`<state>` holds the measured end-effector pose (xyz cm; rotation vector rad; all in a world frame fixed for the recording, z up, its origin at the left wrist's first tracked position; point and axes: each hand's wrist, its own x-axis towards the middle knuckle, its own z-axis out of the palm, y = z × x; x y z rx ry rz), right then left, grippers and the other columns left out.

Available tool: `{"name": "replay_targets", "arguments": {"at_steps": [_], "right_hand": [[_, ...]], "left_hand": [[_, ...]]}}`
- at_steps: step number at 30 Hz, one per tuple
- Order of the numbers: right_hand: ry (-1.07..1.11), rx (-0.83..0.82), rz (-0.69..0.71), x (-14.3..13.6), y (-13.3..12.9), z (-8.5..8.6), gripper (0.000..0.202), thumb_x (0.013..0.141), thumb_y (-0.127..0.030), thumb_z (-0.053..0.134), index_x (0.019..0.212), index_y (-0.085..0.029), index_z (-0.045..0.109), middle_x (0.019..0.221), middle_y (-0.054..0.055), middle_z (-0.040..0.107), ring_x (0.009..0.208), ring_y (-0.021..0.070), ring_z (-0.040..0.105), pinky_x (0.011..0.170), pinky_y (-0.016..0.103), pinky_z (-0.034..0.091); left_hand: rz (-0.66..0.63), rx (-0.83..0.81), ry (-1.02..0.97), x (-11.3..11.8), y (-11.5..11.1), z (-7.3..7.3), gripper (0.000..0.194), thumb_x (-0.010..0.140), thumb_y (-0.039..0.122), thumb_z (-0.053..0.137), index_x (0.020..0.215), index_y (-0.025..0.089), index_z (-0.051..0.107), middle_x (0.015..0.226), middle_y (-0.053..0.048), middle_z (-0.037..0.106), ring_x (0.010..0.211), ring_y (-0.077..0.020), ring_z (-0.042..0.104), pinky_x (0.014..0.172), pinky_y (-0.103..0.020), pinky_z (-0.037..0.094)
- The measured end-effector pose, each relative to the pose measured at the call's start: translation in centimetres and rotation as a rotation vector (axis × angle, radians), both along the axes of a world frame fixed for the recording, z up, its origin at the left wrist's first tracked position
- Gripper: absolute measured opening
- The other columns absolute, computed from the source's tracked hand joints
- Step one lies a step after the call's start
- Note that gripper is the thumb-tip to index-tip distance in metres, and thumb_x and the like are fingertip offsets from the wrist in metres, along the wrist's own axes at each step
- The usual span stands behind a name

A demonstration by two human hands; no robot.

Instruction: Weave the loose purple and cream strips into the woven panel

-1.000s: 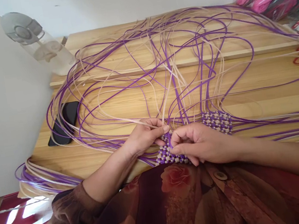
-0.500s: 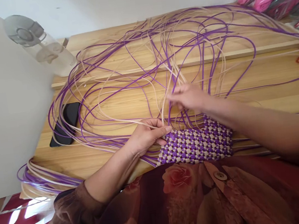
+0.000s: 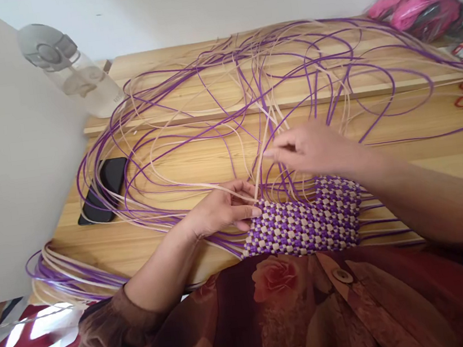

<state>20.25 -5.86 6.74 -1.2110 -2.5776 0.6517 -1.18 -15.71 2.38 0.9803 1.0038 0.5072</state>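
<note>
A woven piece (image 3: 302,224) in purple and beige lies at the table's front edge, against the patterned shirt. Long loose purple and beige strands (image 3: 256,170) run out from its upper edge and loop over the table. My left hand (image 3: 231,207) is at the piece's upper left corner, its thumb on the edge and its fingers closed round a beige strand. Above the weave, my right hand (image 3: 307,149) has thumb and index finger brought together beside an upright beige strand; what lies between the fingertips is too small to make out.
On the wooden table (image 3: 187,162), a black phone (image 3: 107,184) lies under strands at left. A clear bottle (image 3: 82,79) with a grey lid stands at back left. Pink items in plastic (image 3: 417,9) sit at back right. A strand bundle (image 3: 69,274) hangs at the left edge.
My right hand has moved slightly right, and a purple loop now swings out further on the right. My left thumb has slid a little left and down.
</note>
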Motion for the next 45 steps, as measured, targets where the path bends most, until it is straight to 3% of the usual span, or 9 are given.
{"name": "replay_targets", "arguments": {"at_steps": [5, 15, 19, 23, 26, 31, 37, 42, 45], "right_hand": [[0.13, -0.201, 0.269, -2.9, -5.2, 0.0, 0.013, 0.082, -0.024, 0.061, 0.076, -0.017, 0.07, 0.067, -0.001, 0.063, 0.057, 0.0083, 0.048, 0.056, 0.024, 0.028], [0.527, -0.504, -0.377, -1.1, -3.8, -2.5, 0.026, 0.079, -0.039, 0.062, 0.067, -0.017, 0.053, 0.046, -0.006, 0.045, 0.041, 0.0068, 0.037, 0.044, 0.022, 0.028], [0.288, -0.353, -0.364, -1.0, -3.3, -4.1, 0.024, 0.075, -0.034, 0.062, 0.061, -0.016, 0.056, 0.052, -0.003, 0.052, 0.049, 0.0081, 0.044, 0.049, 0.022, 0.032], [0.289, 0.012, -0.227, -1.8, -3.5, -3.9, 0.016, 0.076, -0.032, 0.065, 0.074, -0.016, 0.062, 0.067, 0.0, 0.062, 0.06, 0.011, 0.053, 0.057, 0.023, 0.039], [0.366, 0.257, -0.027, -1.6, -3.7, -3.1, 0.017, 0.082, -0.026, 0.064, 0.096, -0.018, 0.064, 0.089, 0.005, 0.066, 0.074, 0.0139, 0.06, 0.069, 0.026, 0.046], [0.388, 0.45, 0.268, -0.5, -3.0, -2.6, 0.017, 0.09, -0.025, 0.057, 0.102, -0.022, 0.07, 0.105, 0.008, 0.065, 0.1, 0.0188, 0.06, 0.09, 0.033, 0.048], [0.32, 0.492, 0.395, -0.8, -2.2, -3.0, 0.019, 0.091, -0.022, 0.056, 0.101, -0.024, 0.071, 0.12, 0.007, 0.064, 0.107, 0.0197, 0.06, 0.093, 0.037, 0.048], [0.403, 0.351, 0.216, 0.0, -1.8, -1.7, 0.021, 0.093, -0.023, 0.052, 0.099, -0.023, 0.072, 0.114, 0.006, 0.069, 0.109, 0.02, 0.062, 0.099, 0.039, 0.046], [0.348, 0.163, 0.071, 0.6, -2.3, -0.8, 0.025, 0.095, -0.029, 0.05, 0.104, -0.021, 0.072, 0.1, 0.006, 0.073, 0.094, 0.0191, 0.067, 0.085, 0.033, 0.05]], "left_hand": [[0.071, 0.074, -0.049, 0.1, 0.0, -0.4, 0.05, 0.062, 0.021, 0.083, 0.103, 0.018, 0.055, 0.09, 0.002, 0.06, 0.071, -0.009, 0.061, 0.057, -0.019, 0.056], [0.209, -0.117, -0.137, 0.7, -0.1, -0.5, 0.028, 0.064, 0.024, 0.083, 0.072, 0.012, 0.059, 0.066, 0.003, 0.059, 0.056, -0.005, 0.057, 0.053, -0.015, 0.052], [0.225, -0.007, -0.143, 0.7, -0.3, -0.3, 0.029, 0.063, 0.024, 0.084, 0.071, 0.013, 0.059, 0.066, 0.004, 0.061, 0.057, -0.0052, 0.059, 0.056, -0.016, 0.053], [0.174, 0.001, -0.126, 0.6, -0.3, -0.4, 0.03, 0.063, 0.026, 0.084, 0.078, 0.014, 0.061, 0.069, 0.004, 0.062, 0.059, -0.0059, 0.06, 0.058, -0.019, 0.055], [0.187, -0.04, -0.117, 0.6, -0.2, -0.4, 0.032, 0.062, 0.026, 0.085, 0.076, 0.013, 0.06, 0.066, 0.004, 0.061, 0.056, -0.0053, 0.06, 0.057, -0.017, 0.055], [0.19, -0.046, -0.137, 0.6, -0.2, -0.4, 0.033, 0.06, 0.025, 0.086, 0.075, 0.013, 0.059, 0.066, 0.004, 0.06, 0.056, -0.0048, 0.059, 0.055, -0.016, 0.055], [0.153, 0.014, -0.092, 0.4, -0.2, -0.4, 0.035, 0.062, 0.03, 0.084, 0.08, 0.014, 0.059, 0.068, 0.004, 0.059, 0.057, -0.0056, 0.057, 0.052, -0.017, 0.054], [0.14, 0.122, 0.085, -0.3, -0.2, 0.2, 0.035, 0.067, 0.039, 0.08, 0.081, 0.015, 0.058, 0.071, -0.001, 0.066, 0.063, -0.0106, 0.063, 0.05, -0.017, 0.052], [0.013, 0.153, 0.145, -0.7, -0.3, 0.7, 0.031, 0.073, 0.042, 0.074, 0.084, 0.013, 0.068, 0.071, -0.002, 0.064, 0.061, -0.0092, 0.058, 0.048, -0.016, 0.049]]}}
